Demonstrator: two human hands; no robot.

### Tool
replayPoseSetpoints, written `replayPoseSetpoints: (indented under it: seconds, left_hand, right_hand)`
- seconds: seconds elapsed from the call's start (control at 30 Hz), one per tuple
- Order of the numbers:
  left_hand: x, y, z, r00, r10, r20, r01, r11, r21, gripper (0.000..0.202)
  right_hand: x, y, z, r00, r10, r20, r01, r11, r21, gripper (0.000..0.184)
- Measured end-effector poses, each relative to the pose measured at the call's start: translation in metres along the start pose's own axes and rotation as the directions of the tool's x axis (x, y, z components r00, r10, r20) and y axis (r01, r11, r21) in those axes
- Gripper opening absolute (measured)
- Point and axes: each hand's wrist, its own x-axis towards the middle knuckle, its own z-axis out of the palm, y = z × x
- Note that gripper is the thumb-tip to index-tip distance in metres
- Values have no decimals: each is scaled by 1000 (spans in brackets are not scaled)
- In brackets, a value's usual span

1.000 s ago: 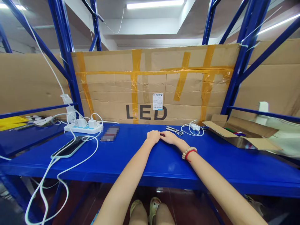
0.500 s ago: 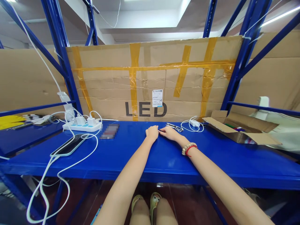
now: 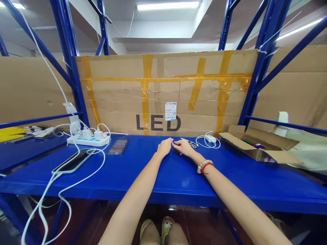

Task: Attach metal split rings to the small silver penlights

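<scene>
Both hands meet near the middle of the blue shelf top. My left hand is closed, its fingers bent and pressed together, with the back of the hand towards me. Close on its right, my right hand pinches with thumb and forefinger near the left fingertips. Whatever lies between the fingertips is too small and covered to name. Just behind the right hand lies a small dark-and-silver item with a bundled cord, partly hidden by that hand. A beaded bracelet and red cord circle the right wrist.
A power strip with chargers, a phone under white cables and a blurred-out flat item lie left. On the right are a white charger with cable and an open carton. A large LED cardboard panel stands behind.
The view has tipped slightly upward. My right hand has turned a little, and its bent fingers show more now. Both hands stay close together at the same spot.
</scene>
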Motion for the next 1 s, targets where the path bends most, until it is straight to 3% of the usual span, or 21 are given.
replayPoseSetpoints:
  seconds: [0.57, 0.8, 1.0]
  left_hand:
    - [-1, 2, 5, 996, -92, 13, 92, 996, -3, 36]
    - [0, 0, 6, 999, -42, 23, 44, 996, -72, 28]
    - [3, -4, 10, 1000, -12, 6, 13, 999, -32, 28]
  right_hand:
    - [4, 6, -2, 992, -5, -125, -11, 992, -125, 32]
    - [2, 5, -5, 990, 64, -125, -68, 997, -32, 32]
    - [1, 2, -5, 990, 104, -93, -106, 994, -13, 30]
